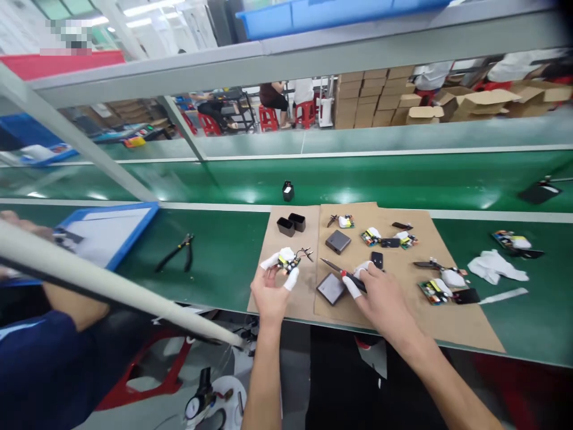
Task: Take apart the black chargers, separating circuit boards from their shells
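Observation:
My left hand (272, 292), with white finger cots, is closed on a small circuit board (289, 261) that has a white lump, yellow parts and short wires sticking out to the right. My right hand (380, 298), also in finger cots, grips a slim pointed tool (342, 272) with a metal tip and a black-and-red handle. The tip points left toward the board, apart from it. Beneath the tool lies a grey square case (331, 289), and another dark case (338, 241) sits just behind. Two open black housings (286, 226) stand beyond my left hand.
Brown cardboard (299, 298) covers part of the green bench. Several circuit boards (370, 236) lie right, near a crumpled white cloth (496, 266). Cutting pliers (179, 253) lie left. A pale post (111, 280) crosses the left side, by a co-worker's arm (74, 304). Black adapters ride the green belt (358, 182).

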The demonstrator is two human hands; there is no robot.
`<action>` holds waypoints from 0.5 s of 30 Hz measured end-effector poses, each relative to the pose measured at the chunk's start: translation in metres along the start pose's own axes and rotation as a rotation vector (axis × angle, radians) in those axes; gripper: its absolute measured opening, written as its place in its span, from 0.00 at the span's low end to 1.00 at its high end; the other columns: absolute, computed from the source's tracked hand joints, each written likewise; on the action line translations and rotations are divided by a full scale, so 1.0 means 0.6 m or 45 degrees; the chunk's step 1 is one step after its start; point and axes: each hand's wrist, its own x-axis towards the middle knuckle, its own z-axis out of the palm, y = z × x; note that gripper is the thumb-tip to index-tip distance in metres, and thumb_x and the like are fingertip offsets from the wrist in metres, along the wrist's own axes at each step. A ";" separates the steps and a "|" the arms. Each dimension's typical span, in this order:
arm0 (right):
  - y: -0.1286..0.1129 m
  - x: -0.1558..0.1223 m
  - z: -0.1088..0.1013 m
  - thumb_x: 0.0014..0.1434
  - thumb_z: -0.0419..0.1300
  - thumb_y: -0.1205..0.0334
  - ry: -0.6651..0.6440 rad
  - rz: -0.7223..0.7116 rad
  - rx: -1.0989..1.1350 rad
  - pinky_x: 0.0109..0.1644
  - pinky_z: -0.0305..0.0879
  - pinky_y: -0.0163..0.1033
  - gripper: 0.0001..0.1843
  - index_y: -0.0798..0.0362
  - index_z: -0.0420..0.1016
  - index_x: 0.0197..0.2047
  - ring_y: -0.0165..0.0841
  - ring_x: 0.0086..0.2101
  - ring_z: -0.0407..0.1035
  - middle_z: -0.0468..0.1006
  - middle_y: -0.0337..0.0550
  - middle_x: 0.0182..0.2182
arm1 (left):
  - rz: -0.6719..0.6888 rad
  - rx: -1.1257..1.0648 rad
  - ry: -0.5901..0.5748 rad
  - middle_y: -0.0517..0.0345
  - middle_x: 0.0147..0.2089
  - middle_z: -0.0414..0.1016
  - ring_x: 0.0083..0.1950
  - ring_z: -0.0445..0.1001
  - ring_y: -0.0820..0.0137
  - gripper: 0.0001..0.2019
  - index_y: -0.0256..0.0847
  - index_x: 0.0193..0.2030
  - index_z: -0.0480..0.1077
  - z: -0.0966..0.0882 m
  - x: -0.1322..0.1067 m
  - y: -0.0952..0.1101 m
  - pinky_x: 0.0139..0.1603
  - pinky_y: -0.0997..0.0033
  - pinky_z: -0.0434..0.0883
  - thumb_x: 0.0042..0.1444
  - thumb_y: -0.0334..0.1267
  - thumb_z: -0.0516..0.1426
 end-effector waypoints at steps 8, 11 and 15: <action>-0.027 0.127 0.005 0.69 0.56 0.65 -0.240 -0.313 -0.066 0.48 0.61 0.47 0.08 0.53 0.78 0.43 0.44 0.45 0.73 0.79 0.52 0.45 | 0.293 -0.241 0.126 0.53 0.51 0.76 0.49 0.83 0.62 0.24 0.50 0.56 0.75 -0.003 -0.091 0.107 0.50 0.58 0.85 0.53 0.39 0.74; -0.027 0.122 -0.031 0.72 0.54 0.63 -0.201 -0.334 -0.017 0.53 0.63 0.51 0.12 0.53 0.79 0.42 0.47 0.46 0.74 0.79 0.53 0.42 | 0.365 -0.203 0.194 0.53 0.53 0.74 0.49 0.83 0.62 0.26 0.50 0.56 0.75 0.009 -0.105 0.123 0.48 0.57 0.86 0.51 0.34 0.74; -0.034 0.051 -0.104 0.76 0.54 0.59 0.186 -0.359 0.631 0.58 0.70 0.54 0.13 0.47 0.78 0.56 0.46 0.53 0.75 0.81 0.51 0.51 | 0.472 -0.076 0.228 0.53 0.53 0.74 0.49 0.84 0.59 0.26 0.49 0.56 0.75 0.020 -0.123 0.117 0.48 0.52 0.86 0.52 0.31 0.73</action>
